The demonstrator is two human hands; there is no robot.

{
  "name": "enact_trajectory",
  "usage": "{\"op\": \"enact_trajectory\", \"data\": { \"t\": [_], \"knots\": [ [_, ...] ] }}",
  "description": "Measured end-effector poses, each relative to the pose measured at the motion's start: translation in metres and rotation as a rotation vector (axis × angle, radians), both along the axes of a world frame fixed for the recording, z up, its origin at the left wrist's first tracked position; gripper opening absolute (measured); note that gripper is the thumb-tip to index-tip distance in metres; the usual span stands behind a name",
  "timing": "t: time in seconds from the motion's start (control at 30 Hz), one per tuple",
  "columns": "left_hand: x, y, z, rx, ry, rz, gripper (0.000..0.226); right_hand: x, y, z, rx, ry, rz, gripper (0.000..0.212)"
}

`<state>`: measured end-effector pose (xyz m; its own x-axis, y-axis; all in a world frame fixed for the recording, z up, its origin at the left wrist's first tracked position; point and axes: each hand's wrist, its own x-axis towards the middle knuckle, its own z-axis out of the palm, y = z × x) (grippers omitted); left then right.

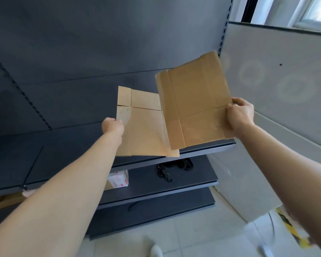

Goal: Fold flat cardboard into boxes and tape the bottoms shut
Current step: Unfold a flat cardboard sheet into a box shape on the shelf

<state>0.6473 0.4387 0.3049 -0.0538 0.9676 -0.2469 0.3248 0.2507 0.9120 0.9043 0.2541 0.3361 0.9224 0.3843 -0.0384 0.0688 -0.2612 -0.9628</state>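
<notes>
cardboard (193,101) edge in right hand (240,115)

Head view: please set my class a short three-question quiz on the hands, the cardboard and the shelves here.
1. True or false: the left cardboard sheet and the right cardboard sheet are already folded into boxes.
2. Which hand grips the sheet that lies in front where the two overlap? A) left hand B) right hand C) neither
3. Fill in: on the lower shelf, the white packet bears ___ print.
Key: 1 false, both are flat. 2 B. 3 red.
</notes>
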Motion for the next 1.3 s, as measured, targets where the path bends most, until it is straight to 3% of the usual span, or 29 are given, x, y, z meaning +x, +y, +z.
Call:
{"op": "enact_trajectory", "data": {
  "t": [0.47,0.67,0.83,0.9,1.07,1.3],
  "knots": [
    [0.072,0.098,-0.076,-0.148,0.107,-0.004,0.036,0.077,0.096,-0.054,-0.207,0.05,0.071,0.036],
    [0.063,0.109,-0.101,-0.16,0.25,0.065,0.029,0.097,0.113,-0.068,-0.297,0.069,0.137,0.037],
    [0.061,0.104,-0.107,-0.147,0.361,0.073,0.048,0.109,0.119,-0.062,-0.355,0.047,0.226,0.038],
    [0.073,0.095,-0.101,-0.102,0.365,0.026,0.044,0.111,0.12,-0.056,-0.367,0.032,0.271,0.034],
    [0.127,0.07,-0.066,0.009,0.242,-0.179,0.034,0.118,0.128,-0.032,-0.404,-0.111,0.301,0.033],
    [0.192,0.048,-0.016,0.04,0.14,-0.455,0.043,0.111,0.126,-0.016,-0.579,-0.435,0.46,0.046]
  ]
}}
